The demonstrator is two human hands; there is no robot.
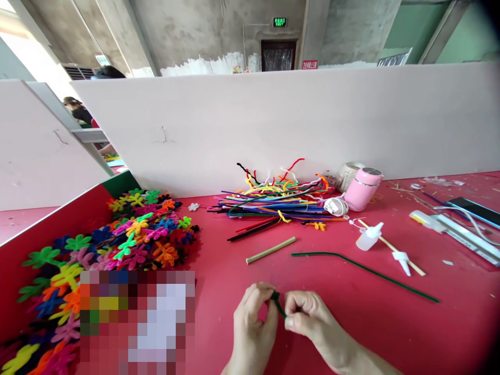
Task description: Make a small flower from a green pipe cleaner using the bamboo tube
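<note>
Between my two hands is a short, dark green pipe cleaner [280,306], bunched or folded at its upper left end. My left hand [255,317] pinches that bunched end between thumb and forefinger. Lower down, the fingertips of my right hand [308,315] close on the other end. Beyond the right hand a long green pipe cleaner [375,271] lies on the red table [219,297], bent near its left end. A short bamboo stick [271,250] rests farther up, apart from both hands.
Many pipe-cleaner flowers [136,226] are heaped at left. Loose pipe cleaners [273,200] pile up before the white partition [253,125]. Right of them stand a pink bottle [363,190], a small glue bottle [368,238], a glue stick box [469,242] and a phone [476,209].
</note>
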